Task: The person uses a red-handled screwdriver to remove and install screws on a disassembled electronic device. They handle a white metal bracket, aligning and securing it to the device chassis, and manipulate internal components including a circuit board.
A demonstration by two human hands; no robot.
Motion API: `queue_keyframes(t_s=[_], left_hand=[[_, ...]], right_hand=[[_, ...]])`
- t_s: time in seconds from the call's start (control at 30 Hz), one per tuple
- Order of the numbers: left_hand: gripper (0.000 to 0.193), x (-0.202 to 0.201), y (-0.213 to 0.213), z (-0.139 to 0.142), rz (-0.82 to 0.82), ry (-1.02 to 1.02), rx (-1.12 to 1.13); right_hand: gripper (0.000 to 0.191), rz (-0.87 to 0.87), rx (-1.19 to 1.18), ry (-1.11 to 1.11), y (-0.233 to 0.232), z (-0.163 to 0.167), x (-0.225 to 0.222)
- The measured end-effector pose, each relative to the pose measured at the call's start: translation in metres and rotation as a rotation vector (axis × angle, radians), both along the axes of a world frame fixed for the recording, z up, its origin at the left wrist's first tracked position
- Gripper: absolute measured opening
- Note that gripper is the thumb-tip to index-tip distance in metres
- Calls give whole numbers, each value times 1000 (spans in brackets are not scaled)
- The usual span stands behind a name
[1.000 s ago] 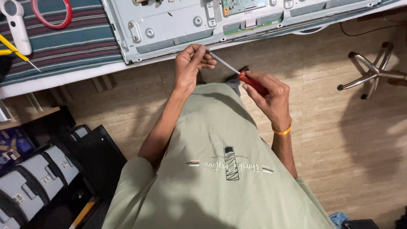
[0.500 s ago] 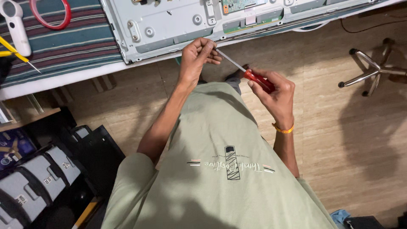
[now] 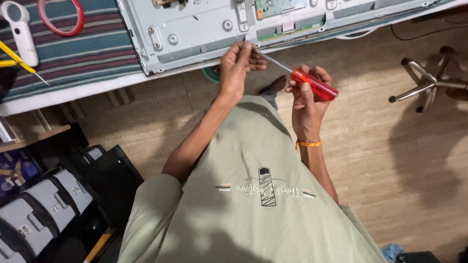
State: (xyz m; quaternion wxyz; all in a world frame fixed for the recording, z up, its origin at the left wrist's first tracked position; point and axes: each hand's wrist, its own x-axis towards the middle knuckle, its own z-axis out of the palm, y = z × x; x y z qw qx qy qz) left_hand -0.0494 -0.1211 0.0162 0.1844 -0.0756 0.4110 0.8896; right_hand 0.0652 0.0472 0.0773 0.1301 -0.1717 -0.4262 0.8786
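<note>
At the far left of my bench a white handheld tool lies on the striped cloth, with a red ring just beside it and a yellow-handled tool below, its thin tip pointing right. Further right the grey metal back panel of a flat screen lies flat over the bench edge, a green circuit board showing near its top. My left hand reaches up from my body, forearm stretched diagonally toward the panel's lower edge, wrist nearly straight; its fingers are curled in and pinched together around the tip end of the screwdriver, right at the panel's rim. I cannot tell whether anything small sits between those fingertips besides the shaft. The thin metal shaft runs down and to the right from that pinch into the clear red handle. My right hand holds that handle, forearm raised almost upright with an orange band at the wrist, fingers wrapped closed round the near part of the handle while its far end sticks out to the right. Both hands hover above the wooden floor, in front of my pale green shirt. Well to the right, a chrome chair base stands on the floor.
</note>
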Motion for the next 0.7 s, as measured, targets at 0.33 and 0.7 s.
queue_keyframes(t_s=[0.33,0.7], left_hand=[[23,11,12,-5,-20,52,-36],[19,-3,-77,-23,485,275,-393]], right_hand=[[37,77,-4,23,-4,-28,-44],[29,458,-52,15,-82,-74,-131]])
